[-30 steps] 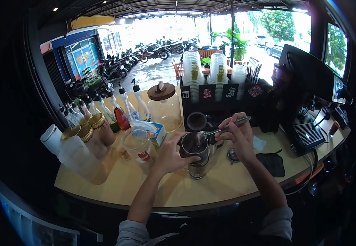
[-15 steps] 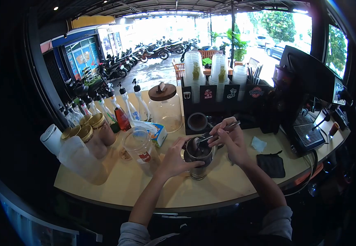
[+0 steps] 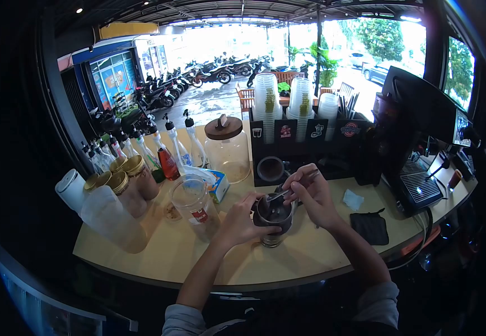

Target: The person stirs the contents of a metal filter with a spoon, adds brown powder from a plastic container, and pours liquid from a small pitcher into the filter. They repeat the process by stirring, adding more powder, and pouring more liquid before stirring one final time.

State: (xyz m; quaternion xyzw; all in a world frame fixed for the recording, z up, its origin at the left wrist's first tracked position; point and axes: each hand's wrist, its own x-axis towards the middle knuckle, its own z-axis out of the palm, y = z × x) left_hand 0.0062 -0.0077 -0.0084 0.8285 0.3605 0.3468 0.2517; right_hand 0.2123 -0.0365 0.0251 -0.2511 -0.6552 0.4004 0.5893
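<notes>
A glass [image 3: 272,239] with a dark container or dark contents at its top stands near the counter's front middle. My left hand [image 3: 239,222] is wrapped round its upper left side, thumb across the front. My right hand [image 3: 312,197] pinches a thin metal spoon [image 3: 279,195], whose lower end is inside the dark opening. What lies at the spoon's tip is too dark to make out. Just left of my left hand is a clear jar [image 3: 194,208] with a red label.
Pump bottles [image 3: 167,163] and gold-lidded jars [image 3: 136,168] line the left. Behind are a wooden-lidded glass jar [image 3: 227,150], a tissue box [image 3: 219,185] and stacked cups [image 3: 266,103]. At right lie a black cloth [image 3: 369,227] and an espresso machine [image 3: 419,182].
My right hand has shifted slightly down and left, and the spoon's angle is flatter. My left hand still holds the glass. The whole view has moved very slightly.
</notes>
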